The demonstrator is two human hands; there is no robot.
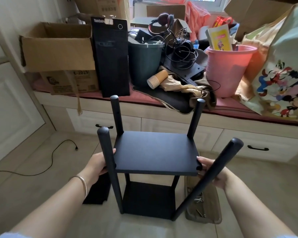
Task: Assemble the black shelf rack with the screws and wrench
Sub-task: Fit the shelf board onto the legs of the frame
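Black shelf rack (156,152) stands on the pale floor in front of the person, held at both sides of its upper board.

Left hand (97,164) grips the near-left post (108,162), its thumb tip on the board's left edge; right hand (212,170) holds the near-right post (208,179), which leans outward to the right, with fingertips touching the board's near-right corner. How far the right fingers wrap the post is hard to tell, since the post hides them. A lower board (148,200) sits beneath between the posts, and two far posts rise upright behind the upper board. Loose screws (199,200) lie on a tan cloth (212,203) on the floor just right of the rack. A wrench may be among them, but the blur leaves that unclear.
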